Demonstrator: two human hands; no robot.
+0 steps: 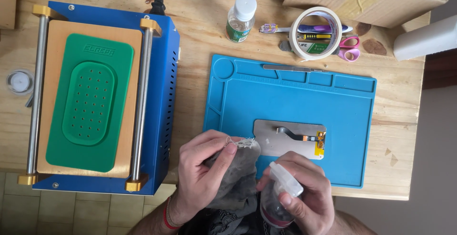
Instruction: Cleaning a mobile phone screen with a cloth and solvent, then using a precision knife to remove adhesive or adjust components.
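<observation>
On the blue mat (352, 135), left hand (202, 175) grips grey cloth (235, 173).

Bright, even daylight, soft faint shadows, mild glare on the blue mat (347, 120), sharp focus throughout.

You've got two plastic bottles (241, 18) (281, 194), one grey cloth (236, 175), one phone screen panel (290, 139), one blue mat (352, 120), one tape roll (315, 33), one toothbrush (276, 28), one pair of scissors (350, 48), one blue separator machine (162, 97).

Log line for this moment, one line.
left hand: holds grey cloth | right hand: holds small bottle | screen panel: on blue mat
</observation>
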